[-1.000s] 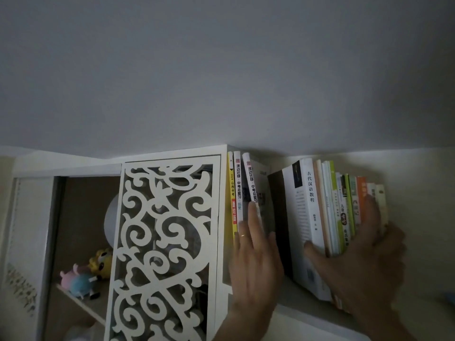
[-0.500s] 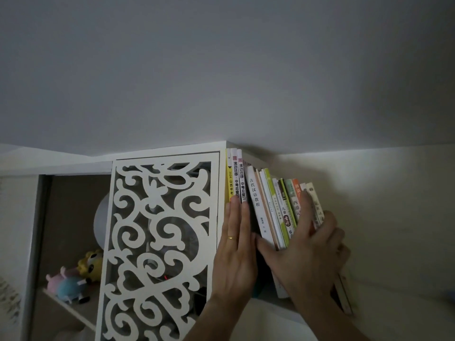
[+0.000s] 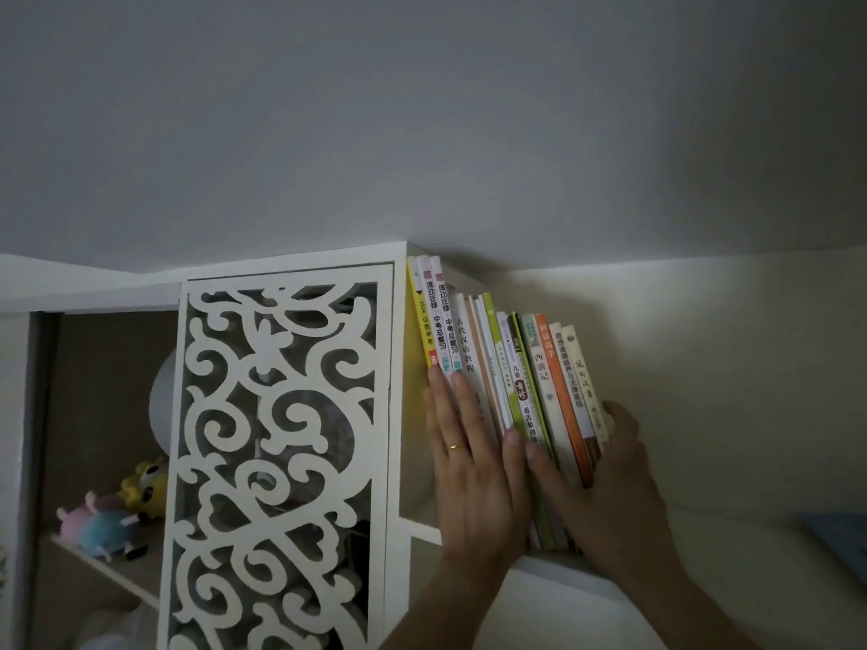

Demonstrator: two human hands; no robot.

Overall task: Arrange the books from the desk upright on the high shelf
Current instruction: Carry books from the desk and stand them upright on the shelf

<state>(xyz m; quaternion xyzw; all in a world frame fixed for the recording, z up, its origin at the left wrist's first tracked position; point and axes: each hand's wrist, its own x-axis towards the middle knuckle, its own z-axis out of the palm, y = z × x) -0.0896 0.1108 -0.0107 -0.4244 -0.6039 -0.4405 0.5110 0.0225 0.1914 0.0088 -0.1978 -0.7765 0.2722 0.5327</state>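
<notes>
A row of books (image 3: pixel 516 368) stands upright on the high white shelf (image 3: pixel 563 567), spines facing me. Three tall books (image 3: pixel 434 316) lean against the cabinet side at the left; several thinner ones, among them an orange spine (image 3: pixel 556 382), follow to the right, tilted slightly left. My left hand (image 3: pixel 474 466) lies flat with straight fingers against the spines at the left. My right hand (image 3: pixel 605 485) wraps the right end of the row: thumb on the spines, fingers curled round the outermost book (image 3: pixel 581 377).
A white fretwork cabinet door (image 3: pixel 281 452) stands left of the books. Behind it an open compartment holds plush toys (image 3: pixel 112 513). The ceiling is close above the shelf. A blue object (image 3: pixel 840 537) shows at the right edge.
My right hand has pushed the loose group of books leftward until it closed against the three tall books. The gap in the row is gone. My left hand stayed on the left spines.
</notes>
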